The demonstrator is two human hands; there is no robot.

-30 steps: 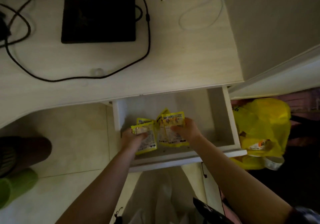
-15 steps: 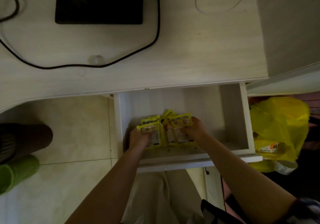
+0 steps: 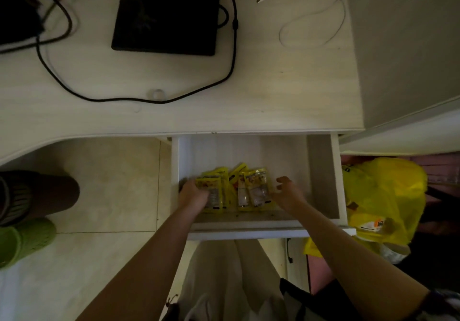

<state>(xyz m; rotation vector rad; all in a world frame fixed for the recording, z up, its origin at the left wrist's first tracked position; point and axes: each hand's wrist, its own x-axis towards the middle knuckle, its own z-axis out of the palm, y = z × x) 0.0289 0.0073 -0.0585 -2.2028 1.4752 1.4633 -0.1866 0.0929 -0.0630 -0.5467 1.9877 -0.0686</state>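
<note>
A white desk drawer [image 3: 322,171] stands pulled open below the desk edge. Several yellow snack packets [image 3: 255,189] lie in a loose overlapping row on its floor, toward the front. My left hand [image 3: 193,195] rests on the leftmost packets [image 3: 211,186], fingers curled over them. My right hand [image 3: 286,194] hovers just right of the packets, fingers spread and loosely bent, holding nothing.
On the pale wooden desk [image 3: 273,96] sit a black monitor base [image 3: 166,14], black cables [image 3: 231,47] and a white cable [image 3: 323,17]. A yellow plastic bag [image 3: 383,196] hangs right of the drawer. Another person's leg and green slipper [image 3: 22,241] stand at left.
My right hand has let go of the right packets and drawn back to the right with fingers spread. The packets now lie in the drawer; my left hand stays on the left ones.
</note>
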